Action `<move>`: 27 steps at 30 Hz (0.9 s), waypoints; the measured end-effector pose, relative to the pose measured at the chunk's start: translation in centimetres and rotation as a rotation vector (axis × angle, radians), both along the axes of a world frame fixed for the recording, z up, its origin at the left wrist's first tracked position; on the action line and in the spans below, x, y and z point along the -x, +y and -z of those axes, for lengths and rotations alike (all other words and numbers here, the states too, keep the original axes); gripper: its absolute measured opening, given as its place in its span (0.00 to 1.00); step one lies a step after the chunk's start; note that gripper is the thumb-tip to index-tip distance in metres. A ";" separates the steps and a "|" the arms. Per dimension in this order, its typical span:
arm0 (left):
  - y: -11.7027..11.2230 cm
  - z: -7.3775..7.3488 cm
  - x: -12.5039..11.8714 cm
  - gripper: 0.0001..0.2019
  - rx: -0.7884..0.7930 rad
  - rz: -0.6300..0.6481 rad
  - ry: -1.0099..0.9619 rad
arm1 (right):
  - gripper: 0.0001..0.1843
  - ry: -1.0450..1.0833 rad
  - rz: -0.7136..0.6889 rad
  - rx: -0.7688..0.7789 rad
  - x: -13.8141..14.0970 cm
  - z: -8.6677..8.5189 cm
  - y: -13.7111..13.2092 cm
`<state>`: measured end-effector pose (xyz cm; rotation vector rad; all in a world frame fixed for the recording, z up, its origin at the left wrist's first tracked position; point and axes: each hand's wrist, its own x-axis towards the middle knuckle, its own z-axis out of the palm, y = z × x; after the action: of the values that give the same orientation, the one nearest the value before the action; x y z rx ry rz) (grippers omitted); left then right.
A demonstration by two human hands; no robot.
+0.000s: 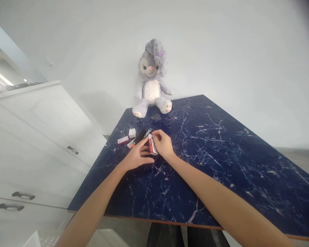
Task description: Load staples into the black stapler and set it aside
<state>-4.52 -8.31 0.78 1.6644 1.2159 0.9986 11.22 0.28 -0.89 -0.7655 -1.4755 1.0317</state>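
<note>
Two bare hands are at work over a dark blue marbled table, both near its left side. One small red-and-white carton is between them, its red face turned toward the left hand and a white face toward the right hand.

Right hand: thumb and forefinger closed on the carton's far end in a pinch. Left hand: open, fingers spread, forefinger at the carton's left edge, thumb extended and apart from it on the near side. Whether the left fingers bear any of its weight cannot be determined. The carton is tilted; whether its lower end meets the table cannot be told.

Just beyond the left hand lies a black item, set at a slant and partly covered by the fingers; its kind cannot be established. Near it, to the left, are a small white box and a flat red-and-white box, the latter nearer the table's left edge.

One plush toy, grey-lilac with a pale belly, sits upright at the far edge, in front of a plain wall. White cabinets with dark handles are to the left.
</note>
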 end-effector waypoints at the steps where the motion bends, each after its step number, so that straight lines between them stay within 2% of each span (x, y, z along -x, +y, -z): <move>1: -0.1 0.0 -0.2 0.53 -0.039 -0.015 0.023 | 0.08 -0.007 0.004 -0.015 0.0 0.0 -0.1; 5: -0.2 -0.3 -0.4 0.44 -0.279 -0.196 0.126 | 0.10 -0.083 -0.111 -0.103 -0.1 -0.2 -0.8; 9: -0.1 -0.5 -0.2 0.33 -0.331 -0.207 0.187 | 0.11 -0.169 -0.200 -0.187 -0.1 -0.6 -1.7; 11: -0.1 -0.6 -0.4 0.29 -0.364 -0.233 0.220 | 0.11 -0.170 -0.213 -0.173 -0.2 -0.9 -1.9; 13: -0.1 -0.7 -0.5 0.28 -0.383 -0.272 0.262 | 0.13 -0.155 -0.294 -0.146 -0.3 -1.1 -2.2; 14: -0.1 -0.8 -0.5 0.29 -0.383 -0.295 0.289 | 0.17 -0.149 -0.348 -0.146 -0.4 -1.2 -2.3; 16: -0.2 -1.1 -0.4 0.30 -0.370 -0.353 0.347 | 0.31 -0.155 -0.447 -0.184 -0.4 -1.3 -2.6; 18: -0.2 -1.2 -0.3 0.32 -0.349 -0.403 0.368 | 0.44 -0.188 -0.480 -0.234 -0.5 -1.4 -2.8; 19: -0.2 -1.2 -0.3 0.33 -0.339 -0.414 0.364 | 0.47 -0.203 -0.477 -0.245 -0.5 -1.4 -3.0; 23: -0.1 -0.9 -0.6 0.39 -0.296 -0.350 0.292 | 0.44 -0.187 -0.416 -0.179 -0.4 -1.4 -3.2; 27: -0.3 -0.8 -0.6 0.48 -0.279 -0.153 0.125 | 0.41 -0.170 -0.284 -0.178 -0.2 -1.2 -3.1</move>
<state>-3.96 -8.62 1.54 1.8943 1.3508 1.2191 11.42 -2.83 0.27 -0.5364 -1.8346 1.0472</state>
